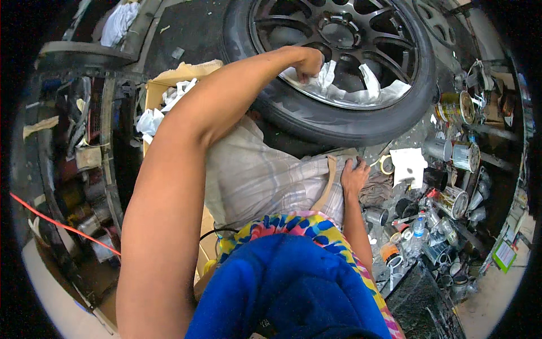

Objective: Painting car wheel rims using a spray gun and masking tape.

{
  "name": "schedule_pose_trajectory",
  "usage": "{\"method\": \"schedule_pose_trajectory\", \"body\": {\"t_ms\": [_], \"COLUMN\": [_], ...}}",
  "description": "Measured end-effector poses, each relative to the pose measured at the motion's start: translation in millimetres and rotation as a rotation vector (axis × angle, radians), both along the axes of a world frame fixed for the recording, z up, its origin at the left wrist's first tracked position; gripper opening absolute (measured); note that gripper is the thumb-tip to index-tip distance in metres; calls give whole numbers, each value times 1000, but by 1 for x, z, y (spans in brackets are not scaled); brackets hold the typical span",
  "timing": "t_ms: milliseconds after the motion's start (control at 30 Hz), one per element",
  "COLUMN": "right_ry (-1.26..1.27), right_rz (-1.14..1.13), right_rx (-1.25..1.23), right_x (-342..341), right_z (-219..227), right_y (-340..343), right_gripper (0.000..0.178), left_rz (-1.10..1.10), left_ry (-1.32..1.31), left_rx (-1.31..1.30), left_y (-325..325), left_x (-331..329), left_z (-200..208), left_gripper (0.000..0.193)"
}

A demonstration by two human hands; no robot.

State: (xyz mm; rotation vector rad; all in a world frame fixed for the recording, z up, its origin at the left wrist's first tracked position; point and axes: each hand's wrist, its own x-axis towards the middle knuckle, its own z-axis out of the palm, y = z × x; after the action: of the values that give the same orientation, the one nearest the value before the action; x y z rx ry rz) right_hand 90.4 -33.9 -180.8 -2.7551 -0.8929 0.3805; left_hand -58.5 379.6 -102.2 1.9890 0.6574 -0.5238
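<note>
A black multi-spoke wheel rim with a tyre around it lies flat in front of me. White masking paper lines the near part of the rim's inner edge, with pieces standing up between the spokes. My left hand reaches over to the left end of this paper; its fingers are curled closed against the rim's lip, and what they hold is hidden. My right hand rests at my right knee, on the plaid cloth, fingers apart and holding nothing. A roll of masking tape lies just beyond it.
A cardboard box with crumpled white paper stands left of the tyre. On the right are a white sheet, a grey rag, several paint cans and a plastic bottle. A cluttered shelf stands at left, near an orange hose.
</note>
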Motion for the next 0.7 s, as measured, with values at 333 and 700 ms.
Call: {"method": "schedule_pose_trajectory", "body": {"t_ms": [333,700], "right_ry": [78,75], "right_rz": [62,-20], "right_rx": [34,210], "right_x": [-9,23], "right_z": [12,11], "right_y": [13,-3], "right_gripper": [56,40], "left_rz": [-383,-85], "left_ry": [-139,322], "left_rx": [170,313], "left_y": [27,-6], "left_x": [-21,-19], "left_z": [-12,58], "left_gripper": [28,44]}}
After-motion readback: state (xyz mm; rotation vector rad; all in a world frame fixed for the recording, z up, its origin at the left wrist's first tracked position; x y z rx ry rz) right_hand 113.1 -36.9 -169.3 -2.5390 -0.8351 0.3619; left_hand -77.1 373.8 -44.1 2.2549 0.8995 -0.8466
